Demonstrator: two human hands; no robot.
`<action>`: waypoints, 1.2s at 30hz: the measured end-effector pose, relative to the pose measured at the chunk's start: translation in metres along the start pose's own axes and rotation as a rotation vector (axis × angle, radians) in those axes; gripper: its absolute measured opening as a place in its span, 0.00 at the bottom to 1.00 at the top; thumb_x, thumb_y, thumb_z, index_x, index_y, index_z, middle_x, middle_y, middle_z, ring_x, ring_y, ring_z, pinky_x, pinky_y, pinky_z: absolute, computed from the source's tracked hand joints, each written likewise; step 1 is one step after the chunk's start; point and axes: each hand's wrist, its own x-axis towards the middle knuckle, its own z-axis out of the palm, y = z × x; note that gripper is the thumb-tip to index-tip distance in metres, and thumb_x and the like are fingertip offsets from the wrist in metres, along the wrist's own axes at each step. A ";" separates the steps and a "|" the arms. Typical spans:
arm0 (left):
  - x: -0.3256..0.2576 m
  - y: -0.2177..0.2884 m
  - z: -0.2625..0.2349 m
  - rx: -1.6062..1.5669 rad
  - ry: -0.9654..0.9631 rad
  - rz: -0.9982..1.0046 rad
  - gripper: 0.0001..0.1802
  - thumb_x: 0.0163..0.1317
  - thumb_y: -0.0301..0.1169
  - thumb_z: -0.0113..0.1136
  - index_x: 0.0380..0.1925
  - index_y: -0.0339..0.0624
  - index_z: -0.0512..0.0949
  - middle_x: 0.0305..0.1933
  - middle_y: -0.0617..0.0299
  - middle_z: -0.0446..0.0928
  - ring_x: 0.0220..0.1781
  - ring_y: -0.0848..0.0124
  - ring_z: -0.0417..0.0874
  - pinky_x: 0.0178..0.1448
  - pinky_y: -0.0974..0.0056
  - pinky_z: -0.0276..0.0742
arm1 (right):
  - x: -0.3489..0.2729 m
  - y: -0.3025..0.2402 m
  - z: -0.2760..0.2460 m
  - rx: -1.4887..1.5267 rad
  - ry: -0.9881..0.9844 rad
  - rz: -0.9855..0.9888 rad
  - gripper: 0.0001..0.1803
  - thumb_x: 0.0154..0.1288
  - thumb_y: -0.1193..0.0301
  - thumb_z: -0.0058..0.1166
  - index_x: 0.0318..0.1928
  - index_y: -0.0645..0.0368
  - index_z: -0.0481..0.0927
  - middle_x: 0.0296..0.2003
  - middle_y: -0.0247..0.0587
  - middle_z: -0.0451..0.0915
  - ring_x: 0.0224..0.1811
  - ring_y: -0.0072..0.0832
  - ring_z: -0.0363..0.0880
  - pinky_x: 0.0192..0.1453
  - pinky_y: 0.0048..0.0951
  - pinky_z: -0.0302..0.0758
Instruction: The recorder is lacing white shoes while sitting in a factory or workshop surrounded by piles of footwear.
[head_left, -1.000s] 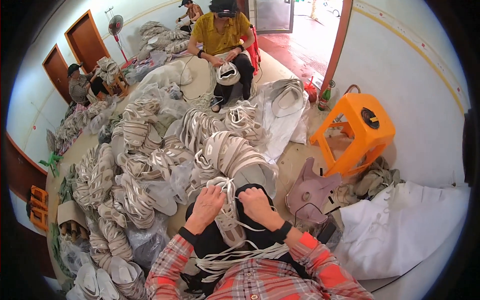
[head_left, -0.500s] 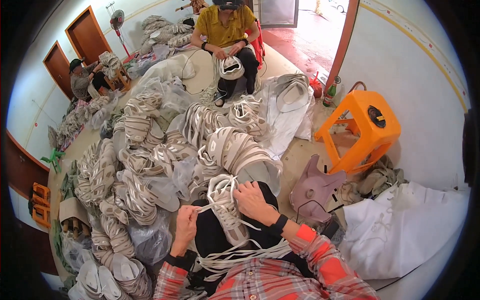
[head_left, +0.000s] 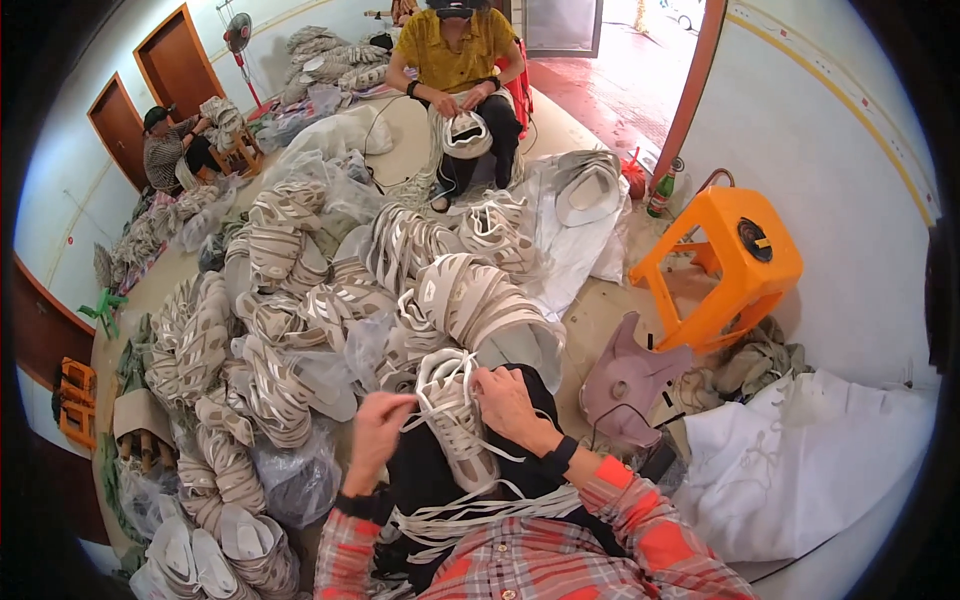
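A white shoe upper (head_left: 455, 415) lies on the person's lap, toe end pointing away from them, with white laces (head_left: 430, 400) threaded across it. The right hand (head_left: 505, 400) rests on the upper's right edge, fingers curled against it and closed on the material. The left hand (head_left: 378, 432) is raised just left of the upper, its grip pinched shut on a lace end that runs taut back to the eyelets. Both wrists wear dark bands, and the sleeves are a red and grey plaid.

A loose bundle of white laces (head_left: 470, 515) lies across the lap below the upper, close to the person's chest.

Just beyond the knees, a big heap of white and beige uppers (head_left: 330, 300) covers the floor, many bunched in clear plastic bags (head_left: 300, 475). More stacked uppers (head_left: 210, 560) sit at the lower left.

To the right, a mauve plastic stool (head_left: 630, 385) lies on its side, and an orange plastic stool (head_left: 725, 265) is tipped over near the wall. A white sack (head_left: 800, 470) sits at the lower right beside it.

Across the heap, a person in a yellow shirt (head_left: 455, 50) sits holding another upper (head_left: 466, 132) with both hands. Farther left, another person in a striped top (head_left: 165, 150) sits by the brown doors (head_left: 175, 60), near a standing fan (head_left: 238, 35).
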 end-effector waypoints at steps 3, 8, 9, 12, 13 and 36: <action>0.028 0.021 0.051 0.451 -0.203 0.355 0.08 0.45 0.28 0.61 0.29 0.46 0.80 0.30 0.59 0.73 0.35 0.62 0.72 0.41 0.60 0.64 | -0.001 -0.001 0.000 0.019 0.033 0.016 0.08 0.52 0.77 0.48 0.35 0.57 0.70 0.28 0.38 0.74 0.35 0.35 0.71 0.42 0.35 0.62; 0.041 0.011 0.068 0.522 -0.293 0.397 0.04 0.45 0.29 0.60 0.24 0.47 0.78 0.31 0.61 0.71 0.40 0.61 0.70 0.43 0.57 0.61 | 0.000 -0.004 0.005 0.094 0.081 0.039 0.08 0.50 0.77 0.48 0.34 0.59 0.70 0.28 0.41 0.75 0.36 0.38 0.72 0.40 0.36 0.61; 0.044 0.011 0.068 0.508 -0.375 0.394 0.03 0.45 0.29 0.59 0.24 0.47 0.78 0.32 0.61 0.71 0.40 0.61 0.70 0.43 0.57 0.61 | 0.000 -0.004 0.006 0.093 0.083 0.044 0.08 0.50 0.77 0.48 0.34 0.59 0.70 0.28 0.41 0.75 0.36 0.38 0.72 0.40 0.36 0.61; 0.050 0.012 0.067 0.602 -0.416 0.524 0.04 0.44 0.28 0.58 0.23 0.44 0.76 0.31 0.60 0.70 0.40 0.60 0.69 0.44 0.57 0.61 | 0.001 -0.004 0.005 0.144 0.166 -0.008 0.08 0.51 0.75 0.49 0.34 0.59 0.70 0.28 0.41 0.75 0.36 0.38 0.73 0.40 0.36 0.62; 0.053 0.011 0.063 0.669 -0.414 0.637 0.04 0.43 0.28 0.58 0.22 0.44 0.75 0.30 0.59 0.69 0.40 0.59 0.69 0.44 0.57 0.60 | -0.001 -0.003 0.005 0.067 0.130 -0.001 0.09 0.50 0.73 0.52 0.34 0.58 0.71 0.29 0.40 0.74 0.36 0.37 0.72 0.40 0.35 0.62; 0.002 0.036 -0.087 -1.640 0.006 -0.297 0.05 0.55 0.29 0.49 0.25 0.38 0.70 0.24 0.61 0.67 0.32 0.67 0.68 0.41 0.64 0.63 | 0.037 -0.014 -0.061 0.444 -0.812 -0.219 0.12 0.51 0.66 0.53 0.23 0.64 0.77 0.18 0.46 0.74 0.20 0.34 0.68 0.29 0.34 0.68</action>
